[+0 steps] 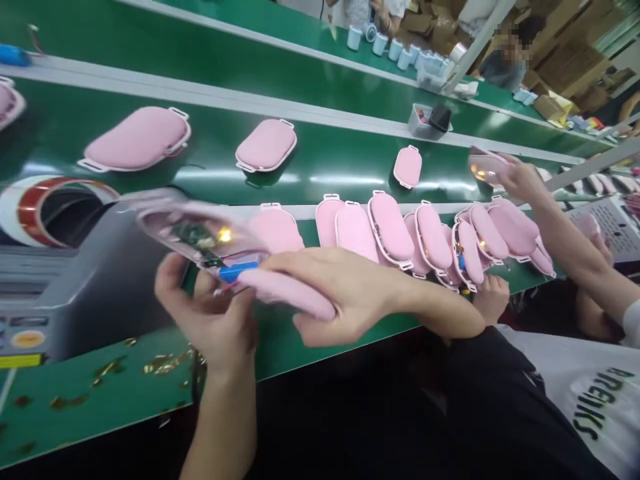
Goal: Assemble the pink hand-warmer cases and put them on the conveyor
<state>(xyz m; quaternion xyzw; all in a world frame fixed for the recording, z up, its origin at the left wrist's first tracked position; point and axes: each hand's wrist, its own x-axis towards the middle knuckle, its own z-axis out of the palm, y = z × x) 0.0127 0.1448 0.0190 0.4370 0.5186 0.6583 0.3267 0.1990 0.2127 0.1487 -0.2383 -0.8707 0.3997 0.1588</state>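
Head view: opened pink case (280,291) held above counter (295,347), right hand's (345,287) grip pinching its cover (300,299); left hand (220,327) below circuit board (197,241), can't tell if pinching. Probably light, electronics fragile; hold by cover.

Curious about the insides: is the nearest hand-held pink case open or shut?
Open: the pink case is spread apart, baring a circuit board and a blue cylinder.

Pink, smooth, rounded-oblong case (295,293), opened and tilted in mid-air; green circuit board (200,243) exposed within one half; small yellow light (225,235) glowing; blue cylindrical battery (239,271) lying between the halves.
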